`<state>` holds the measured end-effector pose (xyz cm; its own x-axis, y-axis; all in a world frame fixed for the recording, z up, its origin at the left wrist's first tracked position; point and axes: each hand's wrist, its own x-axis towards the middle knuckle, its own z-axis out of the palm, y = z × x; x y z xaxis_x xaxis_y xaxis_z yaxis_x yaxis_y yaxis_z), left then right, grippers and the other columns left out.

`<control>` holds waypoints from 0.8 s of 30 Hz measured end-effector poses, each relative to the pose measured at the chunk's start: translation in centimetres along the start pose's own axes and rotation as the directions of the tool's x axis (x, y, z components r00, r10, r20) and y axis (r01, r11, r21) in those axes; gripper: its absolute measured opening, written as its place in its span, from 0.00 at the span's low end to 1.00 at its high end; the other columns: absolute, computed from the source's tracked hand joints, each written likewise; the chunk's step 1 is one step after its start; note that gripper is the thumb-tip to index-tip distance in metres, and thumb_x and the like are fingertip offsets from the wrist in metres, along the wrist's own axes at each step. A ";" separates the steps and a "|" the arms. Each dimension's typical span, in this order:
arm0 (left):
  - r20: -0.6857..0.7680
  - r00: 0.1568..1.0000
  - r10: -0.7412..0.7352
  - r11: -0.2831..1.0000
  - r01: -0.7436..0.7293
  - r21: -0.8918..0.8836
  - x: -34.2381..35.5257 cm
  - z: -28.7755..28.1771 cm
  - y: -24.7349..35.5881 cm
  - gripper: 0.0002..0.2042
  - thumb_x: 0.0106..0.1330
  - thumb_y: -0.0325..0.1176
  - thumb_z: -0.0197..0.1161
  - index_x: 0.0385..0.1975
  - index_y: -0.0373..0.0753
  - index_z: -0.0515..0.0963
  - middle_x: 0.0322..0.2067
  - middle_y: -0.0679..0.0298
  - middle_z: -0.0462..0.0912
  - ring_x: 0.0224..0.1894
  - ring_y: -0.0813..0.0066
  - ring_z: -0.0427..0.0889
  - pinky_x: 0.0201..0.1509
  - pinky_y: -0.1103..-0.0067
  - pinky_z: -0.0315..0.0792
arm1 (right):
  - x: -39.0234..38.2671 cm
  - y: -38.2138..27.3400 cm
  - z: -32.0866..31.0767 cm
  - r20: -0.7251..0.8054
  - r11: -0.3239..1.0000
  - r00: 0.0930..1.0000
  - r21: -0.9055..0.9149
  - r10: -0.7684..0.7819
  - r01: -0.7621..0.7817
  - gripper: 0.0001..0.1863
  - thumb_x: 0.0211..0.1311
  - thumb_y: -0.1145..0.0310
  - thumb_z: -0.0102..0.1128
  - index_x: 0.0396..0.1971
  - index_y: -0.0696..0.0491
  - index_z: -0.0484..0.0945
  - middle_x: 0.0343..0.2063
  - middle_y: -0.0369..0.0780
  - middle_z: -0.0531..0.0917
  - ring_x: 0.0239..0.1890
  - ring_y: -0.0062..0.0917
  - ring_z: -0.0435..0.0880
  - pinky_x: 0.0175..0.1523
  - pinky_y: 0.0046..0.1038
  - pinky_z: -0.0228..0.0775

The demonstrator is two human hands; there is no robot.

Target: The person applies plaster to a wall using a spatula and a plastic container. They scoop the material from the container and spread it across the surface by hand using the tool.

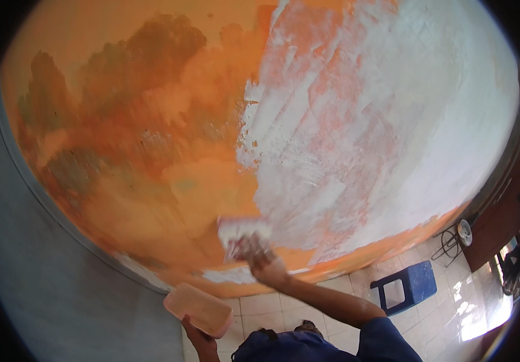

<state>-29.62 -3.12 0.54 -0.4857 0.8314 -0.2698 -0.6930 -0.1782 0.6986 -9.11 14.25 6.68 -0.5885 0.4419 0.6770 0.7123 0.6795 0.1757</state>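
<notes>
My right hand [254, 252] is wrapped round a wide putty knife [242, 228], smeared with white filler and slightly blurred. Its broad edge is at the lower part of the orange wall [199, 181], just left of a rough coat of white filler [356, 139]. White smears cover the fingers too. Low on the left, my left hand [198, 335] grips a pale pink rectangular tub [222, 327] by its side, close to the wall's foot. What lies inside the tub is hard to make out.
A blue plastic stool [421, 283] is on the tiled floor [260, 303] to the right. Beyond it are a thin wire stand [448, 246] and a brown wooden panel [501, 220]. A grey surface [37, 271] meets the orange wall along the left.
</notes>
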 end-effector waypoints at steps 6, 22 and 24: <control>-0.002 0.999 0.033 0.999 -0.033 0.015 0.3 -1.3 1.2 0.33 0.60 0.54 0.53 0.62 0.42 0.58 0.56 0.58 0.69 0.58 0.59 0.70 0.59 0.63 0.66 | 5.5 1.5 -8.8 -0.129 0.870 0.961 0.467 0.243 -0.158 0.28 0.45 0.88 0.49 0.51 0.56 0.74 0.48 0.42 0.80 0.40 0.34 0.83 0.42 0.28 0.77; -0.050 0.998 0.023 1.000 -0.024 -0.005 -0.3 -0.7 0.5 0.32 0.60 0.54 0.54 0.61 0.42 0.59 0.55 0.58 0.70 0.57 0.60 0.71 0.59 0.64 0.67 | 9.1 -0.2 -3.6 -0.052 0.973 0.980 -0.143 -0.191 0.182 0.26 0.53 0.72 0.53 0.52 0.69 0.69 0.57 0.59 0.68 0.61 0.56 0.64 0.64 0.51 0.59; -0.051 0.999 0.013 0.999 -0.014 -0.030 -0.5 -0.9 0.9 0.32 0.60 0.54 0.53 0.61 0.42 0.59 0.54 0.58 0.70 0.57 0.60 0.71 0.59 0.63 0.67 | 7.8 -1.5 -3.3 -0.003 0.973 0.973 -0.011 -0.230 0.229 0.25 0.52 0.72 0.52 0.52 0.68 0.70 0.57 0.56 0.69 0.61 0.49 0.66 0.64 0.47 0.60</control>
<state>-30.47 -4.16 0.65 -0.5212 0.8010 -0.2945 -0.7019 -0.2060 0.6818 -13.50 14.74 14.00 -0.7352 0.2725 0.6206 0.5623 0.7565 0.3340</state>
